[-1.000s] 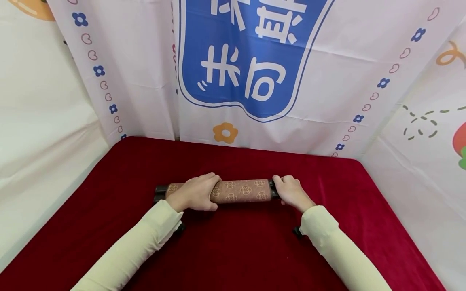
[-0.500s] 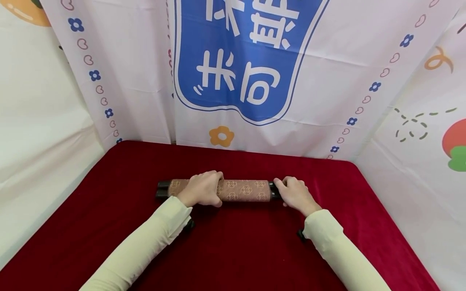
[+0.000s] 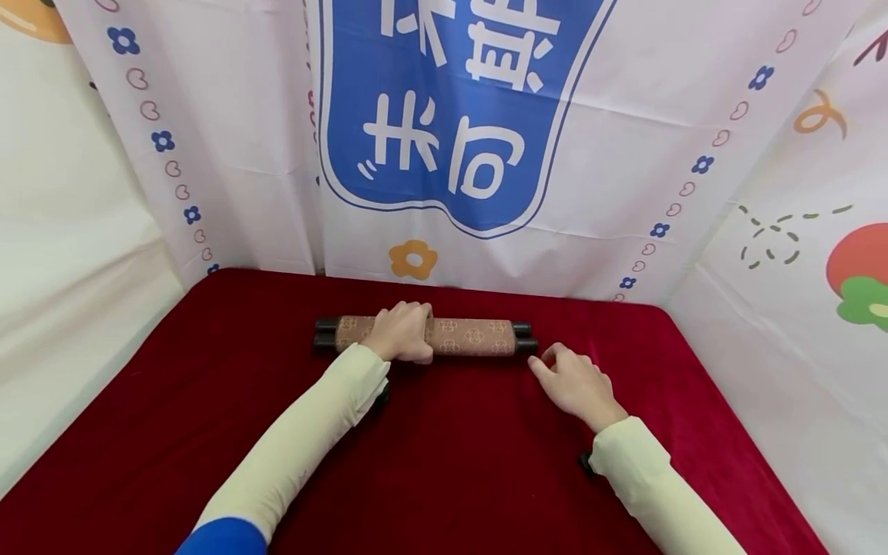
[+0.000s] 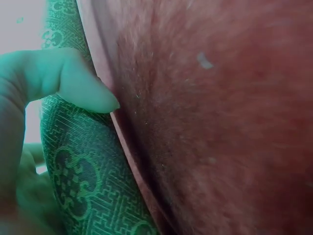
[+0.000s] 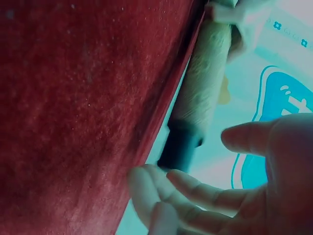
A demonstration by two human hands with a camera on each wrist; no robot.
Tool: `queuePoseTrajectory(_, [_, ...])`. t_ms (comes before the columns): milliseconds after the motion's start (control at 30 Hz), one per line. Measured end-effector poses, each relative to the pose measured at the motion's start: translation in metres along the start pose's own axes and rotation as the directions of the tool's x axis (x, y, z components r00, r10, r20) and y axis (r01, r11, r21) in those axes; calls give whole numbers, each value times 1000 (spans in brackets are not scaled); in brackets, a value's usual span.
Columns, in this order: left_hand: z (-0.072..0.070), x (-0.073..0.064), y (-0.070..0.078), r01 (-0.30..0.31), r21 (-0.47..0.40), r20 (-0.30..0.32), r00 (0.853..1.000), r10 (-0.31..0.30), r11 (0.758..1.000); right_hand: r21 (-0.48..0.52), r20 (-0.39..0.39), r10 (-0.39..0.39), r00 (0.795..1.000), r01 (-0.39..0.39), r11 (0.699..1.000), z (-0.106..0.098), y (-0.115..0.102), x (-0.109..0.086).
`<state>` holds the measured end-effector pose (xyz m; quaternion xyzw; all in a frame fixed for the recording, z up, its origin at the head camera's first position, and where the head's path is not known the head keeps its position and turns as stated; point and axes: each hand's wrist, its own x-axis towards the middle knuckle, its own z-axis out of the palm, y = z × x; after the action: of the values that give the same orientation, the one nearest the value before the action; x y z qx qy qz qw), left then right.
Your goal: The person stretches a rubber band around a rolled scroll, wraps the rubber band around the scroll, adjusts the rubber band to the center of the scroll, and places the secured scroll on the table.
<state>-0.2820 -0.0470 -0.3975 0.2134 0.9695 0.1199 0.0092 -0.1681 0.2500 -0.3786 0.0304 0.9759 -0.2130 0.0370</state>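
Note:
A rolled-up scroll [image 3: 474, 338] with brown flower-patterned cloth and dark rod ends lies across the far half of the table in the head view. Over its left half, my left hand [image 3: 402, 333] grips it from above. The left wrist view shows the thumb [image 4: 88, 88] along the scroll's patterned side [image 4: 78, 176]; the other fingers are partly hidden. Just off the right-hand rod ends, my right hand [image 3: 576, 384] holds nothing, its fingers loosely bent. In the right wrist view a dark rod end [image 5: 181, 147] shows beyond those fingers [image 5: 200, 191].
A dark red velvet cloth [image 3: 458, 447] covers the table. Behind it hangs a white printed curtain [image 3: 617, 116] with a blue sign, and more pale curtains [image 3: 83, 254] close off both sides.
The scroll has moved farther back and slightly right, with my left hand still holding it. My right hand has let go of the right rod ends and come away from them.

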Motion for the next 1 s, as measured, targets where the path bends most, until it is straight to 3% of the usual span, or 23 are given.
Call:
queuePoseTrajectory(267, [5,31,2,-3,22,64,998,1,1000,-26,42,-23,999,24,999,3,-9,-15])
queuePoseTrajectory(500, [8,41,8,1,39,82,997,-4,999,-45,39,-48,998,49,998,2,-13,-21])
queuePoseTrajectory(767, [6,34,8,1,52,97,995,-6,999,-47,42,-90,995,92,995,7,-22,-21])
queuePoseTrajectory(1000, [7,23,6,-37,99,128,991,24,994,-93,47,-101,994,105,990,14,-22,-16])
